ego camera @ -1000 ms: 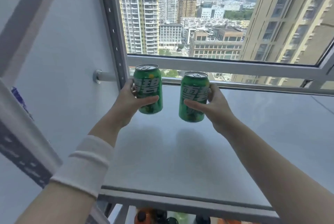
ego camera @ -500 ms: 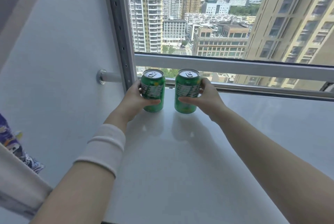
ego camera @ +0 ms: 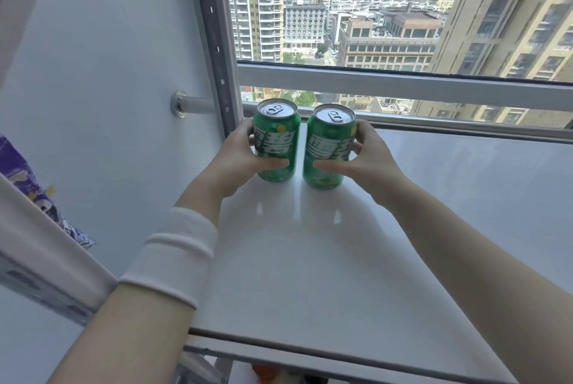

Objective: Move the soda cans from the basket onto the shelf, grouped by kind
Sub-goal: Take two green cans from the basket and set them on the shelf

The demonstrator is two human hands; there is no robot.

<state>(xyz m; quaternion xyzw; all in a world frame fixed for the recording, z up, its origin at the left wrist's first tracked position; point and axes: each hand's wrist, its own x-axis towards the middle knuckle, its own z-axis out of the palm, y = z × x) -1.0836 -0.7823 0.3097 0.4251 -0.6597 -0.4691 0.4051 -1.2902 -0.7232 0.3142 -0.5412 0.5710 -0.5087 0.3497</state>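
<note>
Two green soda cans stand upright side by side at the back left of the white shelf (ego camera: 310, 259), close to the window. My left hand (ego camera: 235, 163) wraps around the left green can (ego camera: 277, 135), thumb across its front. My right hand (ego camera: 362, 163) grips the right green can (ego camera: 330, 141) the same way. Both cans rest on the shelf surface with a narrow gap between them. The basket is out of sight.
A perforated grey shelf upright (ego camera: 214, 39) rises just left of the cans. The window frame rail (ego camera: 403, 83) runs behind them. A white wall with a round pipe fitting (ego camera: 179, 104) is at left. Something orange (ego camera: 263, 372) shows below the shelf's front edge.
Both hands carried the cans from mid-air down onto the back of the shelf and set them close together. The view has tilted down and moved closer.
</note>
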